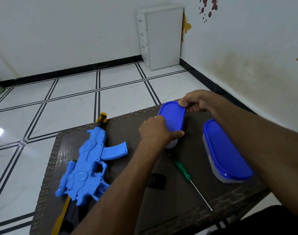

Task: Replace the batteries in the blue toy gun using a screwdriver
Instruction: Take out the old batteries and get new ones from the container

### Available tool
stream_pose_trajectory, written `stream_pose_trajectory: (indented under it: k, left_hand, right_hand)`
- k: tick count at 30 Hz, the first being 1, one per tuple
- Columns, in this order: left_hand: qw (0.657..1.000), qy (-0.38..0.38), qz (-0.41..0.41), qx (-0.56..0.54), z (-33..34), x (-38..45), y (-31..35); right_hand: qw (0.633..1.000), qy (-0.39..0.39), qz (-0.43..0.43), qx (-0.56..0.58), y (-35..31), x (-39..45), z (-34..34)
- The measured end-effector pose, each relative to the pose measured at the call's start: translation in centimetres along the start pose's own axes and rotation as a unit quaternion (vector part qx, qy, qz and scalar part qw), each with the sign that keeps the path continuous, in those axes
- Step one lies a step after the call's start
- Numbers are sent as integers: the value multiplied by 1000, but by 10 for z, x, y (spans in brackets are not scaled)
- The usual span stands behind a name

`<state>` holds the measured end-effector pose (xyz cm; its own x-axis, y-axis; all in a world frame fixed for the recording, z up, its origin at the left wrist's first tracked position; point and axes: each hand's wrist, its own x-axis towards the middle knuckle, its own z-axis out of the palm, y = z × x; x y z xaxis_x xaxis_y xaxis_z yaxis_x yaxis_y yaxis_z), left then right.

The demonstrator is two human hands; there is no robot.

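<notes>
At frame centre the light, rigid lidded container [172, 122] is gripped by the left hand [155, 131] at its near end while its springy lid edge is pinched by the right hand [194, 102], best peeled there.

There is one camera, worn on the person's head. It looks forward and down at a small dark table [121, 126] close below. Both arms reach out from the bottom edge. Farther off it sees the tiled floor [73, 92] and the white walls [60, 31].
</notes>
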<state>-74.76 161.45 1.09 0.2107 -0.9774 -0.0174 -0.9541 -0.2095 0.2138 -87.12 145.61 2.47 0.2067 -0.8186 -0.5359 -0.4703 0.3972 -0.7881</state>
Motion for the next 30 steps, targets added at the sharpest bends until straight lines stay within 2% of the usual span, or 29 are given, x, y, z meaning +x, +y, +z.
stream_pose_trajectory:
  k: [4,8,10,12,15,16,19,22,26,30]
  left_hand:
    - [999,17,-13,-27,4,-1,-1]
    - [998,21,-26,-54,5,-5,-4]
    - [996,6,-24,-85,3,-8,-10]
    - [984,-11,-34,-177,0,-6,-20]
    - [915,10,-118,-387,-1,-4,-39]
    - [896,10,-143,-421,1,-3,-46]
    - [872,-41,-170,-458,3,-6,-53]
    - [823,-65,-201,-527,4,-4,-54]
    - [798,-79,-218,-557,3,-3,-54]
    - [792,-83,-215,-565,5,1,-53]
  right_hand:
    - [999,44,-27,-18,3,3,5]
    - [967,122,-118,-191,-2,-1,18]
    - [947,117,-153,-258,-5,-7,26]
    - [939,100,-169,-284,-6,-12,30]
    - [944,121,-180,-249,-11,-10,33]
    - [943,132,-185,-243,-12,-9,36]
    - [947,121,-183,-236,-12,-4,50]
    - [962,109,-166,-189,-15,7,61]
    - [982,89,-98,-138,-20,14,62]
    - [988,89,-47,-120,-25,7,58]
